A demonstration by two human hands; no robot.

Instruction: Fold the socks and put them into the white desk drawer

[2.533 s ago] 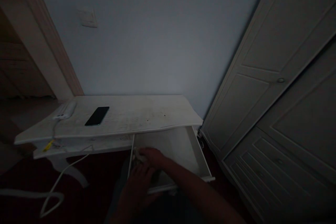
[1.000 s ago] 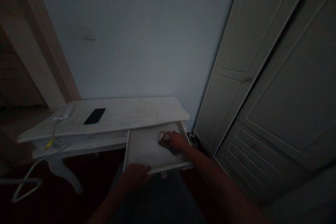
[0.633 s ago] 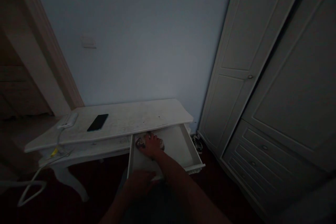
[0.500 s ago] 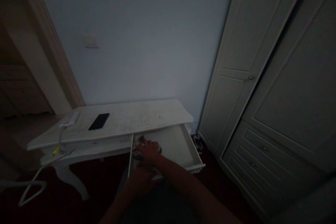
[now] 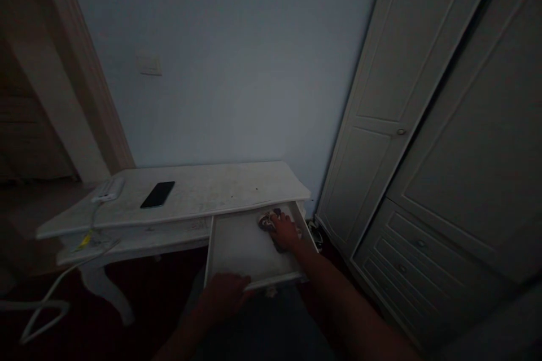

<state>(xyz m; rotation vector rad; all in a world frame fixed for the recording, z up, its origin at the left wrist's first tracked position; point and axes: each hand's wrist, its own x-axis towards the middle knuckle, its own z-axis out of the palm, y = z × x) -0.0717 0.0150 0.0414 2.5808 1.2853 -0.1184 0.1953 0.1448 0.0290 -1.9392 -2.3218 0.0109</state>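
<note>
A white drawer (image 5: 241, 242) stands pulled out from the white table (image 5: 203, 183). Inside it, at the right side towards the back, my right hand (image 5: 285, 232) presses a crumpled, patterned cloth (image 5: 267, 220) onto the drawer's bottom, fingers closed over it. Part of the cloth is hidden beneath the palm. My left hand (image 5: 226, 292) grips the drawer's front edge near its left corner, thumb lying along the top of the panel. The drawer's small knob (image 5: 271, 292) shows below the front edge.
On the tabletop lie a dark phone (image 5: 158, 194) and a white power strip (image 5: 109, 189). A white cable (image 5: 55, 293) hangs at the left. To the right stands a white wardrobe (image 5: 376, 141), with shoes (image 5: 315, 234) on the floor beside it.
My right hand has swept the cloth across the drawer, from its left side to its right side. My left hand stays at the front edge, its position almost unchanged lately.
</note>
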